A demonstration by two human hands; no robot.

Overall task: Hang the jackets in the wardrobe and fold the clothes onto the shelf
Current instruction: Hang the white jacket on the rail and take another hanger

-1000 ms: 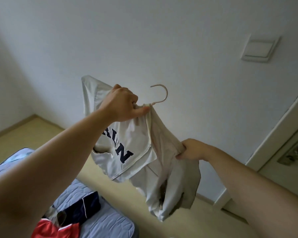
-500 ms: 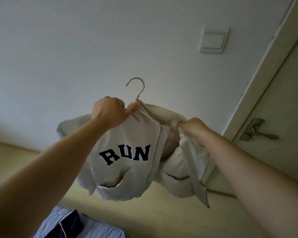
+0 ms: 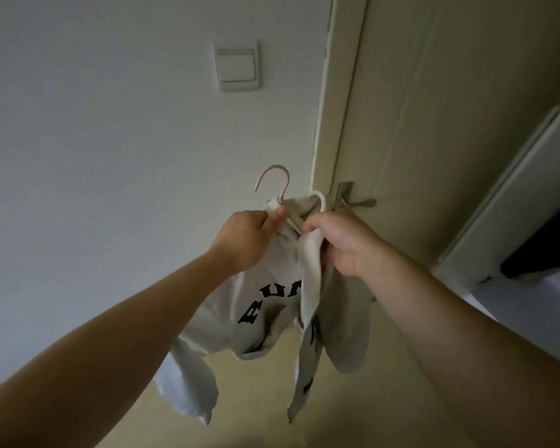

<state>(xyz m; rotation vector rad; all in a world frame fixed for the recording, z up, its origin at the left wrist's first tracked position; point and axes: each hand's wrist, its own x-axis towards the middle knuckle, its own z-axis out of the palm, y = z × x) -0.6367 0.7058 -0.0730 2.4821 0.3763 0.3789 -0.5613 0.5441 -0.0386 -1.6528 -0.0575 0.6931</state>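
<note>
Cream door (image 3: 450, 124), metal lever handle (image 3: 356, 200); beige wall switch (image 3: 238, 69) left of it.
Left hand (image 3: 244, 240) and right hand (image 3: 340, 240) grip cream "RUN" jacket (image 3: 265, 315) on pink-hooked hanger (image 3: 274, 182); lettering partly folded away.

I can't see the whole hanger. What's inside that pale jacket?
Only the hanger's hook sticks out above the jacket; its arms are covered by cloth. The left hand pinches the collar and the right hand grips the front edge.

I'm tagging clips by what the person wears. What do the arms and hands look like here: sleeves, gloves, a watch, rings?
Both forearms are bare as far as the frame shows, with no sleeve reaching them. The left hand and right hand are ungloved. No watch, bracelet or band shows at either wrist, and no ring shows on the visible fingers. Any sleeve higher up is out of view.
</note>
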